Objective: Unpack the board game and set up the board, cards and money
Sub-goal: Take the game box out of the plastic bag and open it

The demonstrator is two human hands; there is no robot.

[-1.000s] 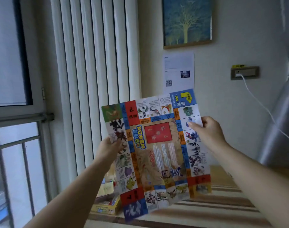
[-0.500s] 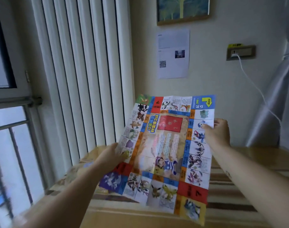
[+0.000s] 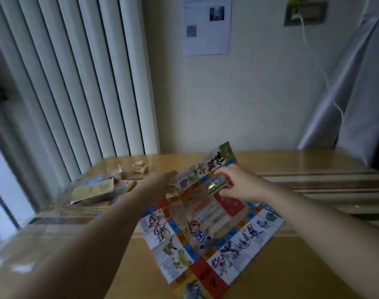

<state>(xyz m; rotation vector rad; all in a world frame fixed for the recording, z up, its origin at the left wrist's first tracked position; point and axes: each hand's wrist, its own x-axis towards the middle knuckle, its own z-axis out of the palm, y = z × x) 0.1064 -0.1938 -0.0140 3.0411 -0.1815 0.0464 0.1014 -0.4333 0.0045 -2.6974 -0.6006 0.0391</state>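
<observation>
The colourful paper game board (image 3: 205, 225) lies slanted and creased low over the wooden table (image 3: 302, 262), its near corner towards me. My left hand (image 3: 160, 184) grips the board's far left edge, with its fingers hidden behind the sheet. Over the far middle of the board, by the yellow title, my right hand (image 3: 238, 184) has curled fingers and thumb pinching the paper. The opened game box (image 3: 98, 203) with cards and slips piled on it sits at the table's left side by the window.
Two crumpled paper balls (image 3: 139, 166) lie at the back of the table near the vertical blinds (image 3: 87, 83). A white cable (image 3: 326, 83) hangs from a wall socket beside a grey curtain (image 3: 356, 93) at the right.
The board has come down from upright in front of the wall to nearly flat over the table. My right hand moved from its right edge to its far middle.
</observation>
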